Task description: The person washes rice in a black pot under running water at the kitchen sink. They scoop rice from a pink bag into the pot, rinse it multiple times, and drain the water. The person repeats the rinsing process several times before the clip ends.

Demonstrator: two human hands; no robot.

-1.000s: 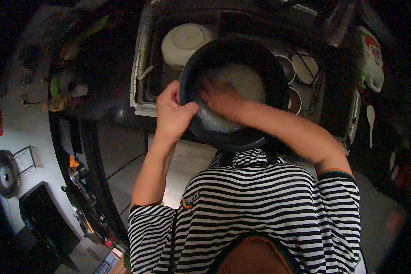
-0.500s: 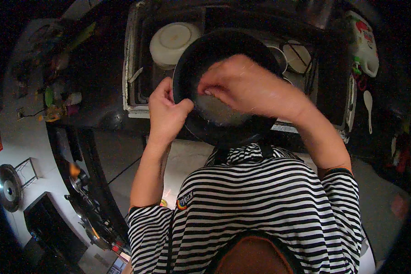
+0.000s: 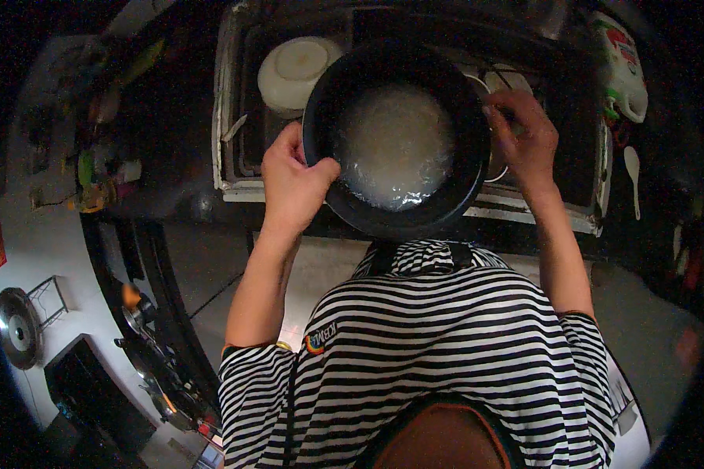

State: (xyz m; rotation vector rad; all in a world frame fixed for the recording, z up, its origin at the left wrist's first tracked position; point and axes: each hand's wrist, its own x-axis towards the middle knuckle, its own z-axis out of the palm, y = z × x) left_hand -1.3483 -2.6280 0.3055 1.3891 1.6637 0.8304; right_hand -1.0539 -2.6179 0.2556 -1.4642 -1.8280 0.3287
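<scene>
A round black pot (image 3: pixel 472 176) is held tilted slightly toward me over the sink, with cloudy water and pale, whitish grains (image 3: pixel 399 133) inside it. My left hand (image 3: pixel 293 184) grips the pot's left rim, thumb on top and fingers beneath the edge. By the right rim is my right hand (image 3: pixel 528 141), its fingers curved with a gap between thumb and forefinger. Nothing shows in that hand; whether its fingertips touch the rim is hard to make out. The pot's underside is hidden.
The sink (image 3: pixel 231 176) has a pale worn edge. An upturned white bowl (image 3: pixel 297 72) lies in it at left, and white dishes (image 3: pixel 508 78) sit behind my right hand. On the right counter are a white jug with a green cap (image 3: pixel 624 70) and a white spoon (image 3: pixel 632 184).
My right hand has come out of the pot and moved right to the pot's right rim. The water and grains are now uncovered. My left hand keeps its grip.
</scene>
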